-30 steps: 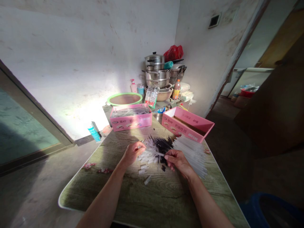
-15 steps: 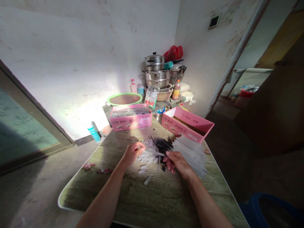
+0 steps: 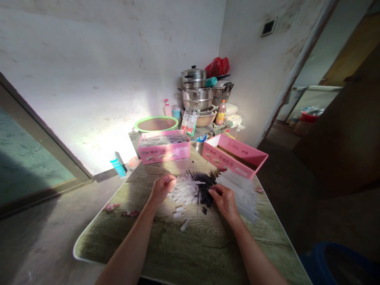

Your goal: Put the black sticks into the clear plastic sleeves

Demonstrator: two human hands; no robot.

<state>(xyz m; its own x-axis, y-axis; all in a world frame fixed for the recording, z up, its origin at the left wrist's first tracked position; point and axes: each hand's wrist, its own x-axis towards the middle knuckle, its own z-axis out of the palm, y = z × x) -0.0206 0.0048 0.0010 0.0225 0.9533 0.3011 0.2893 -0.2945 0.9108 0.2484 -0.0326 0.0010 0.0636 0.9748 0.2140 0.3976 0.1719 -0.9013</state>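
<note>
My left hand [image 3: 162, 190] is closed, holding one end of a thin whitish tube [image 3: 192, 182] that points right above the table. Under it lies a heap of short white tube pieces [image 3: 185, 194]. My right hand [image 3: 225, 201] has thumb and index finger pinched together at the edge of a pile of thin black pieces [image 3: 204, 184]; what is between the fingertips is too small to make out. Just right of that hand, a spread of long whitish tubes [image 3: 239, 192] lies side by side on the table.
A pink box [image 3: 164, 153] filled with thin tubes stands at the table's back left. Another pink box [image 3: 234, 156] sits tilted at the back right. Behind are a green-rimmed basket [image 3: 156, 129], stacked steel pots [image 3: 196, 95] and an orange-labelled bottle [image 3: 221, 113]. The wood-pattern table [image 3: 190, 253] has pale edges.
My right hand has let go of the whitish tube and moved slightly right and down to the black pieces. My left hand has drawn a little left, keeping the tube.
</note>
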